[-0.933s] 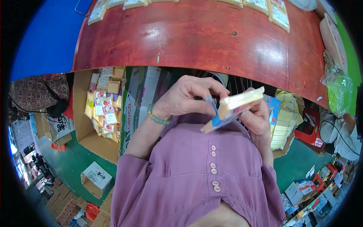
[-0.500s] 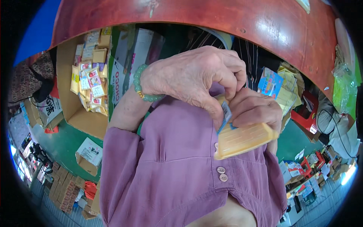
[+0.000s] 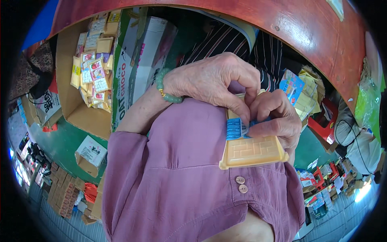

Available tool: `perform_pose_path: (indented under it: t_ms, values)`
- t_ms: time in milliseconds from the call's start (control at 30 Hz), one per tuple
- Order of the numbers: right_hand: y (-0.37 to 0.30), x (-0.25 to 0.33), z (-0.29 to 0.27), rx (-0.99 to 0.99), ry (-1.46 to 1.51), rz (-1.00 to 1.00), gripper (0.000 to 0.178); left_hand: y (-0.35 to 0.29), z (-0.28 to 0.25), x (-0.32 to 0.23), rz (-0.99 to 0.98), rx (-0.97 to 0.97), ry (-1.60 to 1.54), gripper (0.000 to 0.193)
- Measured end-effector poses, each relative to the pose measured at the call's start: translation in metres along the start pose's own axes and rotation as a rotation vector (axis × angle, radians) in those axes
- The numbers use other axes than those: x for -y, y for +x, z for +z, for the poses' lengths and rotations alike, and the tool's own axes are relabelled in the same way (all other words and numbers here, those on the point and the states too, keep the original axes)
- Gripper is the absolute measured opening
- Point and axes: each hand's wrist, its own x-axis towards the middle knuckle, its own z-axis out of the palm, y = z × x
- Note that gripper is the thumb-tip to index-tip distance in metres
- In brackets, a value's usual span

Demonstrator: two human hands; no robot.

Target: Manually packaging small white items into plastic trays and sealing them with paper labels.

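In front of my chest is a shallow yellow plastic tray (image 3: 254, 153) with a brick-like pattern pressed into its base. Across its middle lies a blue paper label (image 3: 233, 129) with fine print. My left hand (image 3: 213, 78), a green bead bracelet on its wrist, reaches over from the left and pinches the label between thumb and forefinger. From the right, my right hand (image 3: 280, 117) grips the tray's side, its thumb and forefinger bent onto the label. The far part of the tray is hidden by my fingers.
At the left stands an open cardboard box (image 3: 84, 115) of small yellow packs (image 3: 94, 74). A red-brown tabletop (image 3: 193, 6) curves along the far side. Flat yellow pieces (image 3: 309, 90) and a blue printed card (image 3: 291, 86) lie beyond my right hand. A small open carton (image 3: 92, 152) sits on the green floor.
The tray has turned squarer to me, and the blue label, edge-on before, now shows its printed face. My left fingers have shifted slightly along it. The whole view has tilted a little.
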Motion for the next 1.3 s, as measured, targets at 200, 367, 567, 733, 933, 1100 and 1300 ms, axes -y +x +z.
perform_pose_path:
  t_ms: [200, 367, 567, 733, 933, 1100, 1300]
  values:
    - [0.006, -0.008, 0.003, -0.006, -0.173, -0.114, 0.019, -0.003, 0.009, 0.008, -0.042, -0.034, 0.046, 0.023]
    - [0.012, -0.011, -0.009, 0.152, -0.257, -0.191, 0.026, -0.004, 0.009, 0.008, -0.071, -0.046, 0.080, 0.019]
    - [0.018, -0.014, -0.015, -0.060, -0.156, -0.304, 0.019, -0.011, -0.007, -0.007, -0.017, -0.237, 0.101, 0.029]
    - [0.023, -0.023, -0.011, -0.326, 0.115, -0.336, 0.020, -0.014, 0.008, -0.018, 0.151, -0.343, 0.172, 0.055]
    - [0.009, -0.015, -0.023, -0.384, 0.168, 0.013, 0.034, 0.006, 0.021, -0.017, 0.188, -0.377, 0.428, 0.025]
    - [0.012, -0.019, -0.030, -0.316, 0.043, -0.090, 0.017, 0.012, 0.023, -0.018, 0.165, -0.378, 0.487, 0.026]
    - [0.043, -0.013, -0.023, -0.179, -0.116, -0.040, 0.023, -0.006, 0.012, -0.030, 0.125, -0.555, 0.644, 0.015]
